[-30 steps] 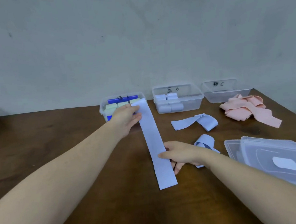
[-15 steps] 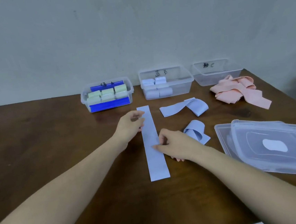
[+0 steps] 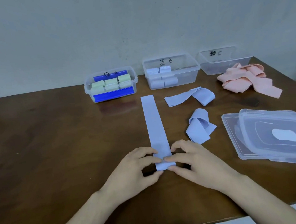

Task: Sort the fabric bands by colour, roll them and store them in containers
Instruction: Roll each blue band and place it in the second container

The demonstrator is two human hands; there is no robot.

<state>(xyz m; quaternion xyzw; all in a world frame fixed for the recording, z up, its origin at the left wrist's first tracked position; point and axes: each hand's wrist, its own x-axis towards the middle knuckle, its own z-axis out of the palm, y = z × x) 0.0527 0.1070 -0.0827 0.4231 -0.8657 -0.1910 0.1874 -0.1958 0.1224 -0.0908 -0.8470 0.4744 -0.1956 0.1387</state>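
Blue band [image 3: 154, 123] lies flat in front of container B [image 3: 181, 67], left hand [image 3: 136, 169] and right hand [image 3: 195, 161] pinching its near end to start rolling, which likely needs a tight, even first turn.

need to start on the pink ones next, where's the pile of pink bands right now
In the head view, the pile of pink bands lies at the far right of the table, right in front of the empty container marked C.
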